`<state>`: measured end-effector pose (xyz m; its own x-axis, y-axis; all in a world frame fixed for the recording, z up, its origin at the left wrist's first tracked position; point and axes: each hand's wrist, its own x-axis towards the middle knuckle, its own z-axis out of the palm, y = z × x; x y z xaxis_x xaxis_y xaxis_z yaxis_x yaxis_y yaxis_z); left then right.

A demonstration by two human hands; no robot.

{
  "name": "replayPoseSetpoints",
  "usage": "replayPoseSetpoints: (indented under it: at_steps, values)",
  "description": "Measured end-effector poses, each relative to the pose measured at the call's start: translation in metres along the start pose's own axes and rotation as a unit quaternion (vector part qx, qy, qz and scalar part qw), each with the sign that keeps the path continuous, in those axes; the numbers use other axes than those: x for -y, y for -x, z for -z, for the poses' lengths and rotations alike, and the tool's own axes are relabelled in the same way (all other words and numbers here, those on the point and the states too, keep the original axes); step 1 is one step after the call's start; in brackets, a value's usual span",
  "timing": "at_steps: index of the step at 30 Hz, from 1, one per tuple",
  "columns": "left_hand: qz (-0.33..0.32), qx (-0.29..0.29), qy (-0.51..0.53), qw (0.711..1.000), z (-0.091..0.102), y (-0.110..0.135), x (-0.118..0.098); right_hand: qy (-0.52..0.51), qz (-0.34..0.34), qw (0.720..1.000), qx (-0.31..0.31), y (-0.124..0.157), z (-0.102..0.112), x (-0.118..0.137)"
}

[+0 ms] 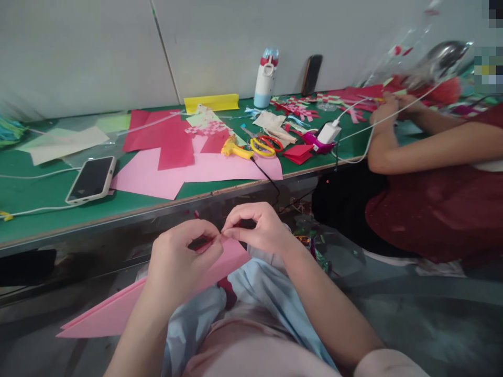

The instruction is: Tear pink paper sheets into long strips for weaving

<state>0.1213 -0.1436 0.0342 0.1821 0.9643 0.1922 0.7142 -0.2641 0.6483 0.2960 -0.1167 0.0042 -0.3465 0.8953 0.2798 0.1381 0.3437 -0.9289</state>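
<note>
Both my hands meet in front of my lap, below the table edge. My left hand (178, 259) and my right hand (261, 228) each pinch the top corner of a folded pink paper sheet (113, 311). The sheet slopes down to the lower left across my knees. A small red piece shows between my fingers where the hands meet. My fingertips nearly touch each other at that corner.
The green table (47, 207) carries pink and red paper sheets (168, 157), a phone (91, 179), a yellow glue gun (236, 149), scissors (264, 146), a charger (329, 132) and a white bottle (265, 78). Another person in a dark red top (432, 199) sits at the right.
</note>
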Motion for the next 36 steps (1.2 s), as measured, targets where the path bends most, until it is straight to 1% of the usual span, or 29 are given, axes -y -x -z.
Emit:
replayPoseSetpoints:
  at_steps: [5, 8, 11, 14, 17, 19, 20, 23, 25, 28, 30, 32, 34, 36]
  values:
    - [0.013, 0.0, 0.014, 1.0, 0.003, 0.001, 0.004, -0.08, -0.067, 0.994, 0.016, -0.001, 0.002, -0.008]
    - [0.019, -0.003, 0.02, 1.0, 0.003, 0.001, 0.005, -0.052, -0.065, 0.996, 0.005, -0.001, 0.002, -0.007]
    - [0.023, 0.002, 0.036, 0.999, 0.001, 0.0, 0.006, -0.005, -0.035, 0.999, -0.005, -0.003, 0.001, -0.004]
    - [0.031, 0.033, 0.055, 0.997, 0.001, 0.0, 0.009, 0.04, 0.011, 0.999, -0.024, -0.007, 0.003, -0.003]
    - [0.034, 0.049, 0.02, 0.998, 0.003, -0.002, 0.014, 0.084, 0.033, 0.995, -0.043, -0.014, 0.008, -0.003]
    - [0.033, 0.03, 0.003, 0.999, 0.004, -0.003, 0.018, 0.13, 0.056, 0.988, -0.064, -0.019, 0.011, -0.002]
    - [0.039, 0.016, 0.012, 0.999, 0.004, -0.004, 0.02, 0.163, 0.074, 0.98, -0.083, -0.02, 0.012, -0.001]
    - [0.092, -0.025, 0.096, 0.991, 0.002, -0.009, 0.028, 0.26, 0.131, 0.948, -0.131, -0.019, 0.008, 0.006]
    - [0.124, -0.05, 0.164, 0.977, -0.001, -0.013, 0.033, 0.294, 0.153, 0.936, -0.12, -0.016, 0.0, 0.012]
    - [0.137, -0.101, 0.264, 0.949, -0.004, -0.019, 0.038, 0.325, 0.146, 0.932, -0.062, -0.007, -0.017, 0.02]
    - [0.147, -0.126, 0.343, 0.919, -0.005, -0.024, 0.037, 0.361, 0.123, 0.924, -0.032, -0.002, -0.028, 0.025]
    - [0.162, -0.139, 0.416, 0.884, -0.006, -0.027, 0.034, 0.402, 0.106, 0.909, -0.014, 0.002, -0.038, 0.03]
    - [0.176, -0.156, 0.468, 0.852, -0.007, -0.03, 0.027, 0.444, 0.098, 0.89, -0.006, 0.004, -0.043, 0.033]
    - [0.189, -0.169, 0.5, 0.828, -0.008, -0.029, 0.021, 0.481, 0.097, 0.871, -0.009, 0.005, -0.044, 0.034]
